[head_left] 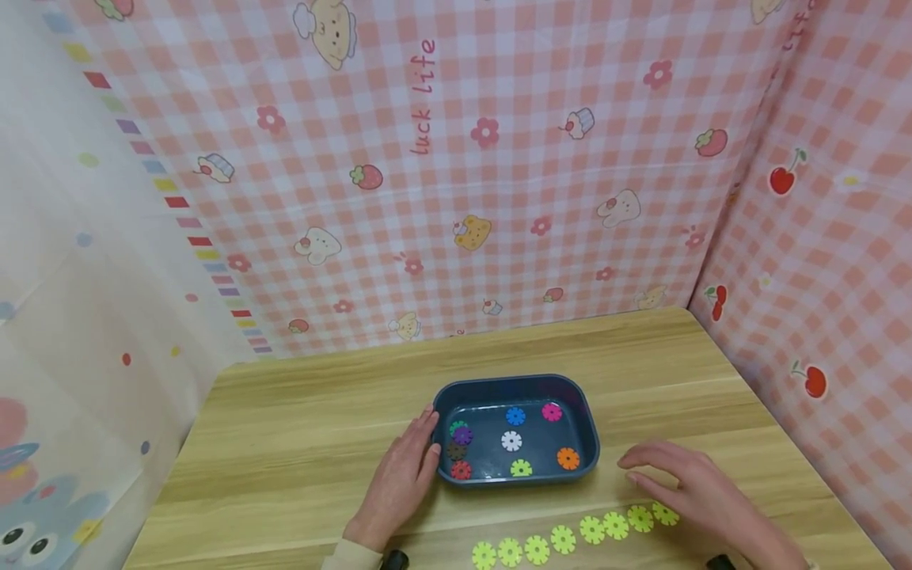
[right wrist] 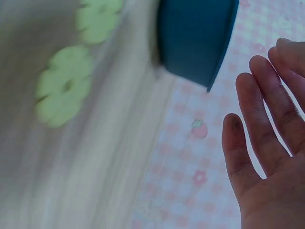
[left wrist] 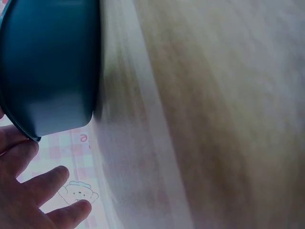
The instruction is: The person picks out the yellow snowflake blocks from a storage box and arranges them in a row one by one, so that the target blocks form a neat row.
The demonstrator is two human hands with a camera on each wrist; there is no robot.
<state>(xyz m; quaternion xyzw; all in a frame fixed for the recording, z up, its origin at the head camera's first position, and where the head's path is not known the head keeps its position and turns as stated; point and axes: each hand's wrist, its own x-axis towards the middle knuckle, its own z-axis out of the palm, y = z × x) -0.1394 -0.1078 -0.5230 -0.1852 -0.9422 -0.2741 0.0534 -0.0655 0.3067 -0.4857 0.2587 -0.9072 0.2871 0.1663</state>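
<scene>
A dark blue rectangular tray (head_left: pixel 516 480) stands on the table with several notched plastic discs inside, among them a white disc (head_left: pixel 511 441), an orange disc (head_left: pixel 568 458) and a pink disc (head_left: pixel 552 412). At the tray's left end my left hand (head_left: pixel 400 473) touches the rim; its fingers look extended in the left wrist view. My right hand (head_left: pixel 687 483) is held to the right of the tray, apart from it, fingers loosely extended and holding nothing. Below it, a slanting row of yellow-green discs (head_left: pixel 563 539) lies along the near side, its right end close to this hand.
The wood-grain table (head_left: pixel 299 443) reaches back to a pink checked cloth (head_left: pixel 385 261) hung behind it. Another checked cloth (head_left: pixel 834 261) hangs on the right, and a white patterned cloth (head_left: pixel 107 277) on the left.
</scene>
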